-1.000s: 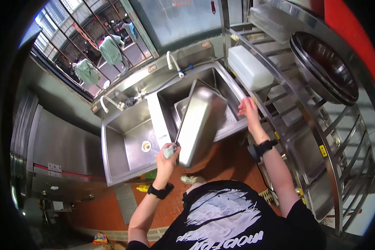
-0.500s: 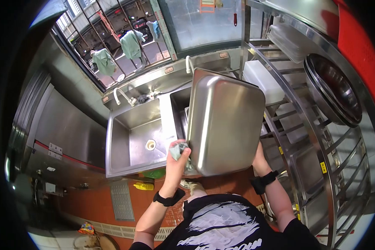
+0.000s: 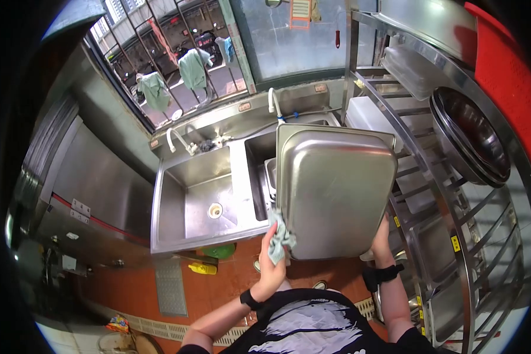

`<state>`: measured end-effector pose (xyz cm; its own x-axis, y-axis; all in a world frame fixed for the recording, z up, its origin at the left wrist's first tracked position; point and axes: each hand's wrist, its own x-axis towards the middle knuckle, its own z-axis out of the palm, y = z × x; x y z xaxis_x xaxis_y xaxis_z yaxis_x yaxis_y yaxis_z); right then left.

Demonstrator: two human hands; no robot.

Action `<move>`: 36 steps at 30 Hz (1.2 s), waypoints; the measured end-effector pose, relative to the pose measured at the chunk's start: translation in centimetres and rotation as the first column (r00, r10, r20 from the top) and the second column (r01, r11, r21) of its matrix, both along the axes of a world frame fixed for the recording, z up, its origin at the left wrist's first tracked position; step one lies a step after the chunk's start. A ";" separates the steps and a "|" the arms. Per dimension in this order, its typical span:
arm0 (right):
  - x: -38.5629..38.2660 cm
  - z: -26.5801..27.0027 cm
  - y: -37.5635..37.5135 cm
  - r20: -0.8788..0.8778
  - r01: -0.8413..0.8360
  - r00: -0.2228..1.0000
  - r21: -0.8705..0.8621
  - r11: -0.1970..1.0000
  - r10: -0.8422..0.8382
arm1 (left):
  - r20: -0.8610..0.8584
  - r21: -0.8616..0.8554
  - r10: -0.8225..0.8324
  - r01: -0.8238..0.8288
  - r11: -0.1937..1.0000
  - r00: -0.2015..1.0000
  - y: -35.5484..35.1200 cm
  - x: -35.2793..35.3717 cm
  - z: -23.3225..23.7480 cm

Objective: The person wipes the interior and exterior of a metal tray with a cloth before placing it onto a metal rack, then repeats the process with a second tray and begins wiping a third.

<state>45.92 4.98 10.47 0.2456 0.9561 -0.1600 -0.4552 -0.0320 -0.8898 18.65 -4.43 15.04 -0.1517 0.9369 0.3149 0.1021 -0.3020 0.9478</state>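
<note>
A deep rectangular steel pan is held tilted in front of me, its outer bottom facing me. My right hand grips its lower right edge, the fingers partly hidden behind it. At the lower left rim, my left hand is closed on a pale green cloth, which touches the pan's edge. Behind the pan, the right sink basin is partly covered, with some metal ware showing in it. To the left is another steel sink basin with a drain.
White faucets rise behind the basins. On the right, a metal rack holds dark bowls, pans and plastic containers close to my right arm. Green cloths hang on the window bars. A yellow bottle lies on the red floor.
The pan has moved lower and slightly right in view, and sits straighter. My left hand with the cloth has shifted right and down along its left side. My right hand still grips the edge.
</note>
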 end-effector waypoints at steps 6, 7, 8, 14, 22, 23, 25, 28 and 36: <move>-0.6 1.7 -1.6 0.152 -0.061 0.987 0.039 0.997 0.055 | 0.078 0.074 -0.127 0.121 0.990 0.989 8.5 -2.5 9.7; -0.7 1.3 -1.7 0.106 -0.028 0.994 0.044 0.999 0.023 | 0.078 0.076 -0.125 0.119 0.990 0.989 8.9 -2.5 10.5; -0.7 0.5 -1.5 0.105 -0.026 0.994 0.045 0.999 0.021 | 0.105 0.043 -0.191 0.188 0.981 0.976 9.2 -2.3 11.1; -0.6 1.1 -1.0 -0.393 0.109 0.918 0.095 0.989 -0.063 | 0.109 -0.143 -0.251 0.265 0.954 0.962 4.0 -1.2 3.3; -1.2 3.4 -1.5 -0.159 0.084 0.986 0.204 0.975 -0.051 | 0.313 -0.108 0.019 0.015 0.994 0.950 5.6 -1.3 3.3; -1.1 3.0 -1.6 -0.154 0.062 0.988 0.204 0.977 -0.030 | 0.305 -0.097 0.048 -0.019 0.995 0.951 6.1 -2.1 2.9; -0.6 2.2 -2.2 0.231 -0.129 0.970 0.241 0.962 0.072 | 0.356 -0.084 0.131 -0.108 0.991 0.925 6.6 -3.4 3.4; -0.5 4.1 -3.5 0.612 -0.259 0.789 0.258 0.931 0.050 | 0.547 -0.141 0.188 -0.131 0.981 0.816 7.4 -4.8 6.5; -0.5 7.5 -4.4 0.855 -0.435 0.517 0.293 0.851 -0.030 | 0.354 -0.085 -0.186 0.230 0.970 0.916 9.4 -6.8 7.5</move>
<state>45.43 0.62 17.94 -0.1714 0.8902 0.4222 0.4340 0.4529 -0.7788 11.90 4.97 22.58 -0.0268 0.9867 0.1602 -0.2862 -0.1611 0.9445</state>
